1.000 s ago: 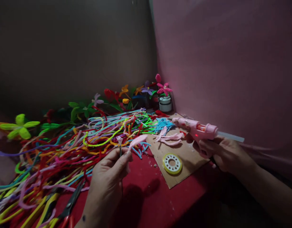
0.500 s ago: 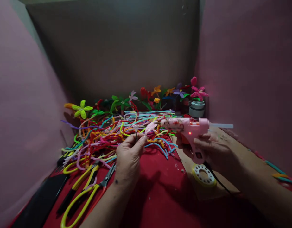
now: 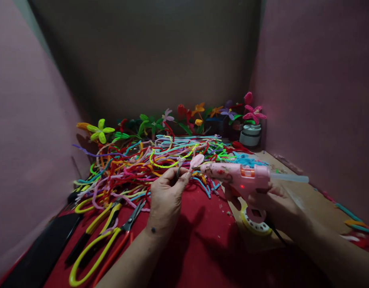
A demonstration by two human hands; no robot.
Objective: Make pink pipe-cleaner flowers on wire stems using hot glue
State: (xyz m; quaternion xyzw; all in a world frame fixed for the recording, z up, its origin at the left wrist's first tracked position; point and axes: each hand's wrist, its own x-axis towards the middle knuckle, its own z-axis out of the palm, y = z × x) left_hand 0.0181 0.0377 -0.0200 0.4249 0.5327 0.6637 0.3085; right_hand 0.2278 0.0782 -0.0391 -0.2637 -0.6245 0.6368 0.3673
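Between the thumb and fingers of my left hand [image 3: 166, 194] is a pale pink pipe-cleaner petal [image 3: 197, 160], pinched at its lower end. The same pinch holds a thin stem topped by a small whitish cluster [image 3: 180, 160], just left of the petal. My right hand [image 3: 276, 204] is wrapped around the handle of a pink hot glue gun [image 3: 256, 178] with a red light on. The gun's nozzle points left, at or very near the petal's base; whether they touch I cannot tell. A clear glue stick [image 3: 291, 178] sticks out of its back.
Many coloured pipe cleaners [image 3: 133, 168] lie heaped behind my hands. Yellow-handled scissors [image 3: 91, 256], pliers [image 3: 96, 230] and a black flat object [image 3: 49, 248] lie at left. A yellow-white ring [image 3: 255, 226] rests on brown board [image 3: 307, 204]. Pipe-cleaner flowers [image 3: 153, 126] line the back wall.
The glue gun has come down and tilted, its nozzle moving from the petal's upper part to its base. The petal now stands more upright, and my left hand appears slightly farther right.
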